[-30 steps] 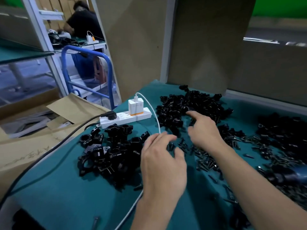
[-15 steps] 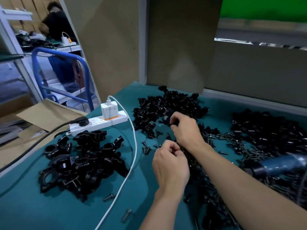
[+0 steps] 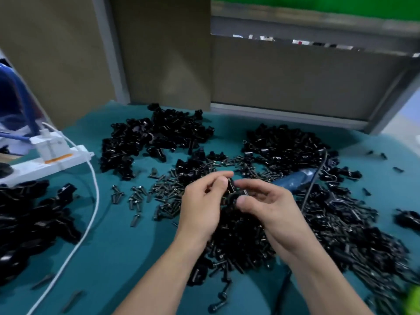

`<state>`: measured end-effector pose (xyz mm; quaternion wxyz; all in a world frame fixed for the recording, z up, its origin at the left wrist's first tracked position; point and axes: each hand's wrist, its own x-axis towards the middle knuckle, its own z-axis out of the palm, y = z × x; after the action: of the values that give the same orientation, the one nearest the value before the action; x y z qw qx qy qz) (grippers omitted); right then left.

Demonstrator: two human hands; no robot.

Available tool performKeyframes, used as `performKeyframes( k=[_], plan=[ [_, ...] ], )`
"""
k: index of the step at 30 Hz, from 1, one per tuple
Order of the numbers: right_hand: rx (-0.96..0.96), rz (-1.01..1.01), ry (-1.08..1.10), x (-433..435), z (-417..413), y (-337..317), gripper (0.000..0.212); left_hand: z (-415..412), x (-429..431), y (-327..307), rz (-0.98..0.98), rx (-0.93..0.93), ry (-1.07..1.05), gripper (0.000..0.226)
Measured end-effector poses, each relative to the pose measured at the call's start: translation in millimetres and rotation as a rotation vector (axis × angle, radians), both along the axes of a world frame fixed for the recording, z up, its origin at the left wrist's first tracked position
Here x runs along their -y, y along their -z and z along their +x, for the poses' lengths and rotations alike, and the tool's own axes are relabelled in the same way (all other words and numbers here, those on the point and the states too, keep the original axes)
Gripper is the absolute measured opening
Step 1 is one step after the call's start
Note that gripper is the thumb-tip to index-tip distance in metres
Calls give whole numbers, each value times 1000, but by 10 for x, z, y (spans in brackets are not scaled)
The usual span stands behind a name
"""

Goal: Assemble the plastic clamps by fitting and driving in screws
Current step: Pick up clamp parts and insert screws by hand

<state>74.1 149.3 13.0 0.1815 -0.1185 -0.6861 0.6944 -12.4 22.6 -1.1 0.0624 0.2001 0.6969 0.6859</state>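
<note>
Over the teal worktop (image 3: 113, 244), the left hand (image 3: 201, 208) pinches a black plastic clamp (image 3: 232, 192) between thumb and forefinger. The right hand (image 3: 272, 208) curls its thumb and fingers round the same clamp. Loose screws (image 3: 159, 194) lie scattered beneath, and heaps of clamp parts (image 3: 156, 137) sit behind.
</note>
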Motion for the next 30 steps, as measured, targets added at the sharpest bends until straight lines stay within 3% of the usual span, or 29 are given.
performKeyframes(
  k=[3,7,11,14,17,19,21,24,26,30],
  plan=[
    [1,-79,62,-62,75,49,31,-29,-176,-13,80,179,18,33],
    [22,-117,140,-71,95,100,26,63,-281,90,60,221,38,29],
    [-24,-24,216,-61,50,106,19,124,-254,105,99,126,118,24],
    [-27,109,281,-86,39,89,16,118,-196,121,-8,-86,191,32],
    [11,155,249,-149,78,60,45,148,-218,129,-83,-264,68,34],
    [42,192,185,-183,106,33,42,179,-244,127,-16,-202,0,44],
    [82,318,142,-141,128,15,14,188,-269,122,124,-20,-23,44],
    [67,444,189,-47,124,72,26,196,-279,112,177,187,-40,50],
    [48,396,215,-15,97,107,30,226,-256,130,129,152,-44,53],
    [40,103,185,-65,63,119,28,156,-90,100,-37,-140,52,41]
  ],
)
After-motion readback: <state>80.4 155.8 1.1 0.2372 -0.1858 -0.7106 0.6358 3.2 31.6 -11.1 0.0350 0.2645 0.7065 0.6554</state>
